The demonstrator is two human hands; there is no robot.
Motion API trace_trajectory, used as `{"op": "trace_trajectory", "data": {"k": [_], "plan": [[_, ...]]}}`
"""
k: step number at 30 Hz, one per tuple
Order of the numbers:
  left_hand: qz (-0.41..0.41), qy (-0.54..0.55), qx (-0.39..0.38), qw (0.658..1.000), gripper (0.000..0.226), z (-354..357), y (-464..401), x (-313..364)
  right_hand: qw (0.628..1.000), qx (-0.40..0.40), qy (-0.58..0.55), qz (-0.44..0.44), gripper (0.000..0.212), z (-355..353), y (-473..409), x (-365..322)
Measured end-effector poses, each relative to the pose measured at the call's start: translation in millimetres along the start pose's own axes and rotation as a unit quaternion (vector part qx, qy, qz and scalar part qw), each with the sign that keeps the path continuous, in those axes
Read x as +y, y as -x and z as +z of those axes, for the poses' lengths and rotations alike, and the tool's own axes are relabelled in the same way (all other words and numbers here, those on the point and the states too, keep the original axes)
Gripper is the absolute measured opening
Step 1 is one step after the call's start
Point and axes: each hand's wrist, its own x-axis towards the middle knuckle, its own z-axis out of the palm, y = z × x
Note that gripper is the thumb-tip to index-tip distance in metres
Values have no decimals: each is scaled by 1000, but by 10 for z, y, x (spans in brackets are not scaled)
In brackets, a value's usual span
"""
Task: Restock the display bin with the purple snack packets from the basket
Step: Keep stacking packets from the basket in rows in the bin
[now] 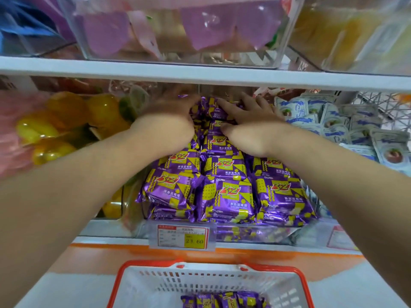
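Two bare forearms were stretched forward and slightly inward under a white shelf [200, 73], meeting over the back of the clear bin [224, 233]. Purple packets [224, 196] were packed in the bin in three rows running front to back, stacked in layers, with a price tag [183, 235] clipped to its front wall. More purple packets [222, 300] were left lying in the white, orange-rimmed basket [209, 278] below the shelf edge.

At the far end of the rows, the left hand [169, 125] was held palm inward against the packets; its fingers were blurred, so their grip could not be told. The right hand [246, 127] was laid palm down on the packets, fingers [226, 105] straight and spread wide, thumb pointed toward the left hand.

Yellow sweets [66, 121] were seen in the bin to the left, blue-and-white packets [333, 121] in the one to the right, and pink packets [178, 27] in a clear bin on the shelf above.
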Motion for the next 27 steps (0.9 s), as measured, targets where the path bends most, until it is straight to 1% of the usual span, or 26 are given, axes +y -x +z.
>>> {"op": "trace_trajectory", "data": {"k": [3, 10, 14, 19, 21, 23, 25, 27], "plan": [[24, 1, -22, 999, 54, 33, 70, 18, 1000, -9, 9, 3, 67, -4, -17, -29], [16, -5, -49, 999, 56, 59, 85, 42, 1000, -11, 22, 4, 68, 39, -4, -78], [1, 28, -54, 998, 53, -2, 85, 104, 1000, 10, 17, 6, 70, 48, 1, -78], [17, 9, -67, 998, 57, -47, 129, 113, 999, 48, 15, -8, 75, 63, 76, -25], [28, 13, -64, 997, 63, -89, 198, 123, 998, 59, 12, -18, 75, 36, 147, -16], [15, 35, -59, 997, 74, -182, 318, 170, 997, 69, 6, -30, 75, -26, 284, -22], [24, 39, -55, 997, 74, -270, 494, 248, 996, 72, 12, -45, 75, -90, 499, -34], [48, 43, -33, 997, 70, -361, 764, 359, 996, 72, 8, -58, 77, -127, 794, -48]]}}
